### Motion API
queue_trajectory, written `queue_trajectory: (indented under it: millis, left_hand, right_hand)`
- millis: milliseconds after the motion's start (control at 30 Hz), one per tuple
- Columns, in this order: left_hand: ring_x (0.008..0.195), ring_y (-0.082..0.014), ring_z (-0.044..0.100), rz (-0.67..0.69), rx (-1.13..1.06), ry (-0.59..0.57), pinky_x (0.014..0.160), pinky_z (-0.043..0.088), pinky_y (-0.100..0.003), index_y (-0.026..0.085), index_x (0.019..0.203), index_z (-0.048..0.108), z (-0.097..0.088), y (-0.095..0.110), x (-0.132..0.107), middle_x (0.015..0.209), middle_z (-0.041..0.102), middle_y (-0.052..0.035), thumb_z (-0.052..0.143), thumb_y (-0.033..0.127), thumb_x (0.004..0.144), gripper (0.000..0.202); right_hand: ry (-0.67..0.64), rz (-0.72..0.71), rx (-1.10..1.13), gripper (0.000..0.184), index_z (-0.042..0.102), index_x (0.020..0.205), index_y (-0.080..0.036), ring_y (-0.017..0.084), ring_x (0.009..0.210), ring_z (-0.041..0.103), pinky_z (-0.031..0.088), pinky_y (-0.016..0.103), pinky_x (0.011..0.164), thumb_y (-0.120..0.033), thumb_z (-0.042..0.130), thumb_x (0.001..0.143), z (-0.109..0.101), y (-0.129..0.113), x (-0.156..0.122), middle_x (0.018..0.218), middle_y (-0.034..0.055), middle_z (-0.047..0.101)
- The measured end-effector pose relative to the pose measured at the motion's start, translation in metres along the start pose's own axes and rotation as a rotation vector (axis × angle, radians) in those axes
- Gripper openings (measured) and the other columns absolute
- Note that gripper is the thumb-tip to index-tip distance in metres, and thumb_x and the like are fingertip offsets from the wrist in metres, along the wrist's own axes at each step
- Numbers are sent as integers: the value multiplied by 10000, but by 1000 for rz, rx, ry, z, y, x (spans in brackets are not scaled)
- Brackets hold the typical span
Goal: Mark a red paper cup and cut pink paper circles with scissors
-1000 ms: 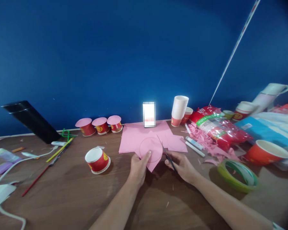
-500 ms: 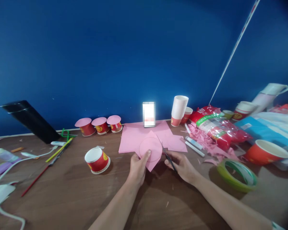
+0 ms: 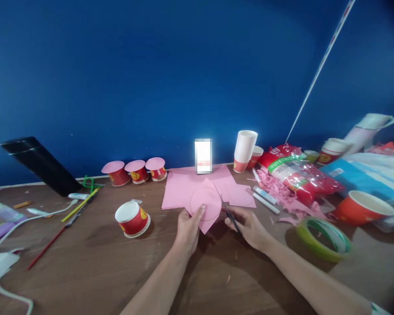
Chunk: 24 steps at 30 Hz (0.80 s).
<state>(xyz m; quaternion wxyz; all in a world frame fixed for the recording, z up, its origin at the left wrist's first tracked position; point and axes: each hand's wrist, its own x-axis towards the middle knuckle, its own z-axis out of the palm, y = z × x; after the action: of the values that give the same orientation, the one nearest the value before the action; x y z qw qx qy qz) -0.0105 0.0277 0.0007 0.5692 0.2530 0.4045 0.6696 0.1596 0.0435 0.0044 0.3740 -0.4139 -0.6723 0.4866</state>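
Observation:
Between thumb and fingers, my left hand [image 3: 189, 229] grips a piece of pink paper [image 3: 205, 204] with a circle drawn on it. My right hand [image 3: 246, 225] is closed around the dark handles of a pair of scissors [image 3: 230, 213]. The blades lie along the paper's right edge, near the drawn line. Behind the held piece lies a stack of pink sheets [image 3: 177, 188]. Another pink piece with a drawn circle [image 3: 240, 195] rests on the table to its right. A red and white paper cup [image 3: 133, 220] stands left of my left hand.
Three red cups topped with pink discs [image 3: 137, 171] line the wall. A stack of white cups [image 3: 245, 151], pink paper scraps [image 3: 282, 188], a red bag of cups [image 3: 287, 168] and a roll of tape [image 3: 324, 239] are on the right. A black bottle [image 3: 39, 166] leans at left.
The view has shifted very slightly. Both hands, the pink paper and the scissors hold nearly the same positions.

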Motion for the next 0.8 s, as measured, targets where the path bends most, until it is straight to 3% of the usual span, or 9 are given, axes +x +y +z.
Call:
queue_trajectory:
  millis: [800]
  left_hand:
    - [781,-229,646,-4,-11,-4,753,486,-356,56,948,613,0,1,-1,837,685,-139,732,304,609,437]
  right_hand:
    - [-9,10,23,411,614,1064,-117,93,580,397,334,184,473,-369,624,740,1,-2,-1,653,-8,472]
